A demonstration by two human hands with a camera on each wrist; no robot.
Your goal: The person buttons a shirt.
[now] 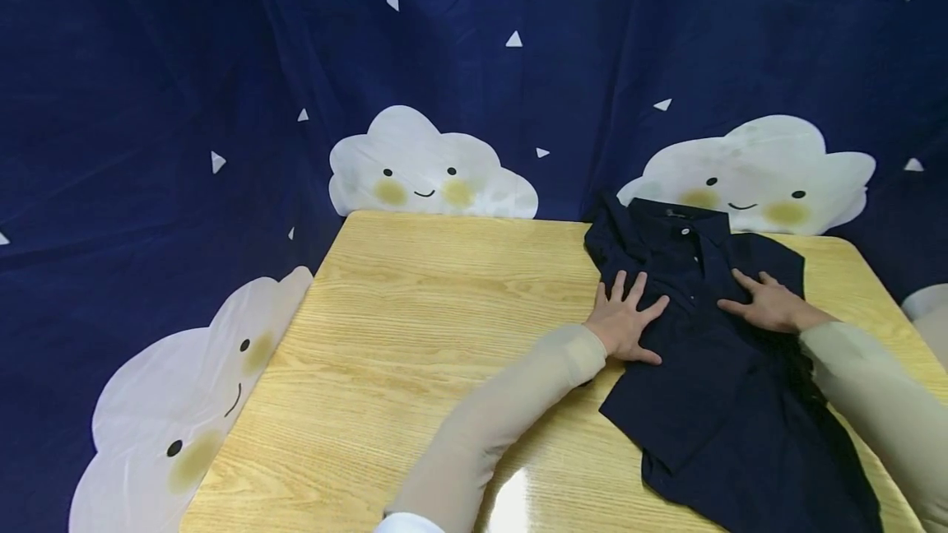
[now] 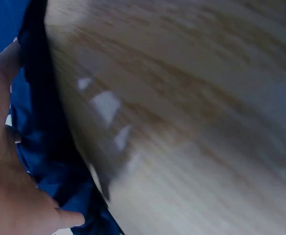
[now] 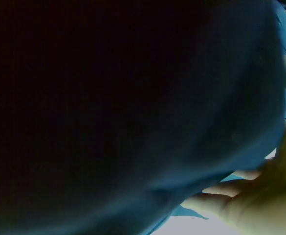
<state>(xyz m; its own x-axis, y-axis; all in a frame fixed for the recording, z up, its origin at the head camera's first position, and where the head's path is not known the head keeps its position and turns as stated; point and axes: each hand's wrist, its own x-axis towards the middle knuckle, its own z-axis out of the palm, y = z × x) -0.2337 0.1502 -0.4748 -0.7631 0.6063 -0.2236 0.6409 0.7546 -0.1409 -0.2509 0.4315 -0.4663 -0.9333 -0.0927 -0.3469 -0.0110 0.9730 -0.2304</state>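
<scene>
A dark navy collared shirt (image 1: 704,377) lies on the right part of the wooden table, its collar at the far edge and its lower part toward the person. White buttons show near the collar. My left hand (image 1: 625,321) rests on the shirt's left side with fingers spread wide. On the right side, below the sleeve, my right hand (image 1: 776,307) rests with its thumb and fingers apart. In the left wrist view, the left hand (image 2: 11,191) lies along the shirt's edge. Dark cloth fills most of the right wrist view, beside the right hand (image 3: 260,200).
The light wooden table (image 1: 422,336) stretches to the left of the shirt. Behind it hangs a navy curtain (image 1: 459,39) with white triangles and smiling clouds. The shirt's top comes right up to the table's far edge, near one cloud (image 1: 778,155).
</scene>
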